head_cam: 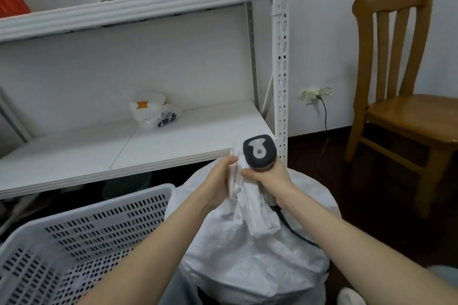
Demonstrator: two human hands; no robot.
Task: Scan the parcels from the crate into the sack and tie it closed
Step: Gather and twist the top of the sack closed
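Observation:
A full white woven sack [250, 252] stands on the floor in front of me, its mouth gathered into a bunch at the top. My left hand [218, 181] grips that gathered neck from the left. My right hand [269, 179] holds a dark grey barcode scanner [259, 152] by its handle, head up, and its thumb presses against the sack's neck from the right. The scanner's black cable [292, 229] runs down over the sack. A white perforated plastic crate [81, 238] sits at lower left; its inside is mostly out of sight.
A white metal rack stands behind, its lower shelf [138, 151] carrying a white plastic bag [153, 112]. A wooden chair [401, 96] is at the right on the dark floor. A wall socket [316, 94] with a plugged cable sits between rack and chair.

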